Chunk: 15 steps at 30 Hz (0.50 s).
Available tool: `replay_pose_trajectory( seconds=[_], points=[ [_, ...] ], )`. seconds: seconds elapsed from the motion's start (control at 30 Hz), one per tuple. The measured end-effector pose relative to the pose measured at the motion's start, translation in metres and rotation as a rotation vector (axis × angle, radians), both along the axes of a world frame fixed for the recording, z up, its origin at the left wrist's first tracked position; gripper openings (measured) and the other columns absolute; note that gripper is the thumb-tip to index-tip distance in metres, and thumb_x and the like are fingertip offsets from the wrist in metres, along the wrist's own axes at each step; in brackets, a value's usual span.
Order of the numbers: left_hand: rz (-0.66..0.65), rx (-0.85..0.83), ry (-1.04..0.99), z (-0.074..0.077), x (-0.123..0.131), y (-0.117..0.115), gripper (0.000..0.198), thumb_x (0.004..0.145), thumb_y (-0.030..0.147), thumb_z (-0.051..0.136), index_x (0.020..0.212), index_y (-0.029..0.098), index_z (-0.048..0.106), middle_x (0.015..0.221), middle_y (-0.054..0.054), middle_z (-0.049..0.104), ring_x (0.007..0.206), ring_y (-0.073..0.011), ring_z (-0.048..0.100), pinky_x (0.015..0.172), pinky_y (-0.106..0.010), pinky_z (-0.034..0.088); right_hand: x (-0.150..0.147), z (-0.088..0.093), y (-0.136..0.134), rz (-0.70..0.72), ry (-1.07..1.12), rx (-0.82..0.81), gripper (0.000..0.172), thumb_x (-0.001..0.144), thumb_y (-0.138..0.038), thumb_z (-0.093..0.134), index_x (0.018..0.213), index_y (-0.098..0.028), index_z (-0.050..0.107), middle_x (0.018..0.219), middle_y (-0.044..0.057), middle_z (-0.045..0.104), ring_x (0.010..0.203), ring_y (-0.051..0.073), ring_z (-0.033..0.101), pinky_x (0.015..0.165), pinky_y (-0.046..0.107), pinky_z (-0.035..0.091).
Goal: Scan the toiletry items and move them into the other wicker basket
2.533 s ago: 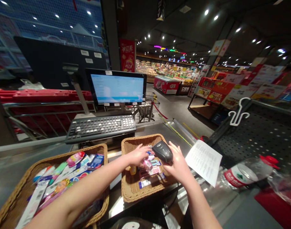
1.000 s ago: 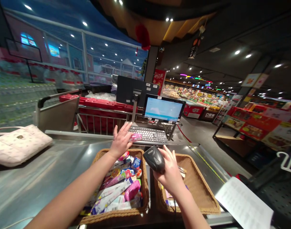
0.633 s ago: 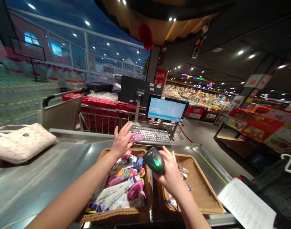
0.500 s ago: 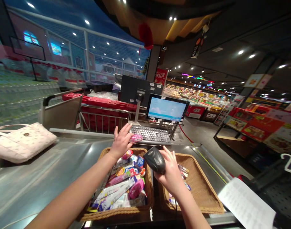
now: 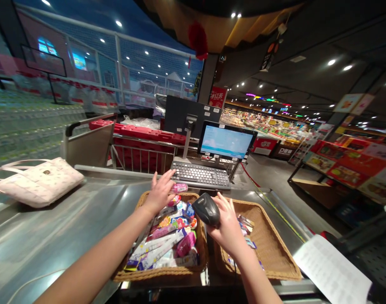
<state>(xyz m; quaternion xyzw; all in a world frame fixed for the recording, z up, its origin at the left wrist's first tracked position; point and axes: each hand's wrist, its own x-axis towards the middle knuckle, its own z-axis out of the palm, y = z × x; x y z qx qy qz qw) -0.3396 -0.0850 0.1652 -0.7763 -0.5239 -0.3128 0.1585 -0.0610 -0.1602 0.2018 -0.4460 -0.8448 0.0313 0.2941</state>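
My left hand [image 5: 159,193] is raised over the far rim of the left wicker basket [image 5: 129,274], pinching a small pink packet [image 5: 179,187] between thumb and fingers. That basket is heaped with several colourful small packets [image 5: 167,240]. My right hand [image 5: 227,226] grips a black handheld barcode scanner [image 5: 206,209], held between the two baskets and aimed toward the pink packet. The right wicker basket [image 5: 272,253] holds only a few packets, partly hidden behind my right hand.
Behind the baskets stand a keyboard [image 5: 201,174] and a lit monitor [image 5: 226,141]. A pale handbag [image 5: 37,181] lies on the steel counter [image 5: 63,228] at the left. A printed sheet [image 5: 334,270] lies at the right. Red crates [image 5: 139,135] and a rail stand behind.
My left hand took a pink packet from the right basket to above the left one. The scanner's green light flashed on, then off. The view has since drifted slightly; both hands hold steady.
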Motion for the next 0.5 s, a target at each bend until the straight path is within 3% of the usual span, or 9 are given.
replay_pose_trajectory(
  seconds=[0.5],
  points=[
    [0.01, -0.206, 0.01, -0.062, -0.025, -0.016, 0.009, 0.083, 0.027, 0.06, 0.087, 0.02, 0.058, 0.15, -0.013, 0.041, 0.136, -0.0308, 0.041, 0.111, -0.069, 0.016, -0.017, -0.007, -0.001, 0.015, -0.007, -0.103, 0.054, 0.067, -0.015, 0.055, 0.12, -0.02, 0.06, 0.134, 0.01, 0.055, 0.142, 0.036, 0.03, 0.114, 0.067, 0.014]
  ],
)
